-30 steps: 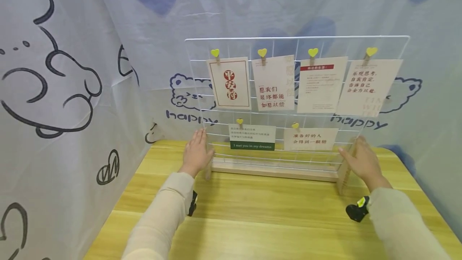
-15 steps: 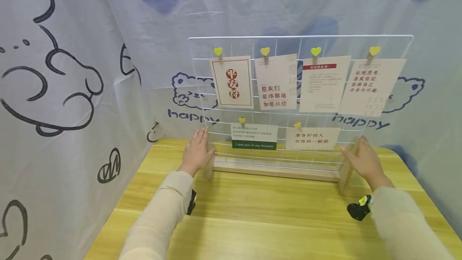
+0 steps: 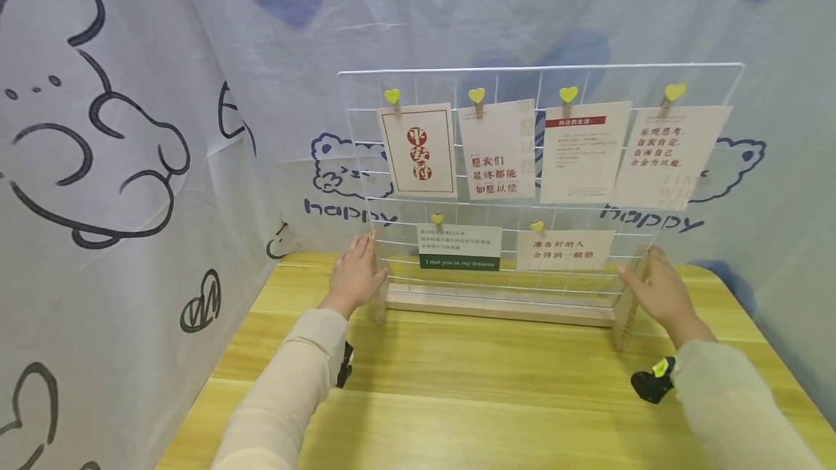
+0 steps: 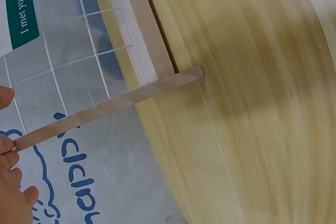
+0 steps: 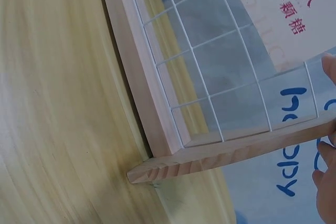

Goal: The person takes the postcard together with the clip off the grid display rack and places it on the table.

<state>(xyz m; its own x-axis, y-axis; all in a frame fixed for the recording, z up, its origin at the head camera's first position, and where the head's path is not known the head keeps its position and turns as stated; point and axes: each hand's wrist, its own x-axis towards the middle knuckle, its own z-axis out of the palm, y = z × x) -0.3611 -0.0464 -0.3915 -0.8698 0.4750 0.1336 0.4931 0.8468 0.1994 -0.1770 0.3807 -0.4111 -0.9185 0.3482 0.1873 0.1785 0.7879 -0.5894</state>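
Observation:
A white wire grid display rack [image 3: 457, 281] stands upright on a wooden base bar [image 3: 496, 308] with a wooden post at each end. My left hand [image 3: 355, 273] grips the left post [image 4: 113, 103], thumb on the inner side and fingers on the outer side. The right post [image 5: 231, 153] is held the same way by my right hand [image 3: 662, 292]. Clothespins with yellow hearts [image 3: 568, 94] hang several cards on the grid. The upper row includes a red-bordered card [image 3: 418, 151]; below hang a green-striped card [image 3: 459, 247] and a white card [image 3: 564, 249]. Outer fingers are partly hidden behind the posts.
The rack stands toward the back of a yellow wood-grain table [image 3: 470, 390]. Behind it hangs a pale cloth backdrop [image 3: 274, 78] with drawn bears and blue hearts. Wrist-worn black devices [image 3: 653, 383] sit below the cuffs.
Both hands stay on the posts and the rack stays in place. Only the head view shifts slightly.

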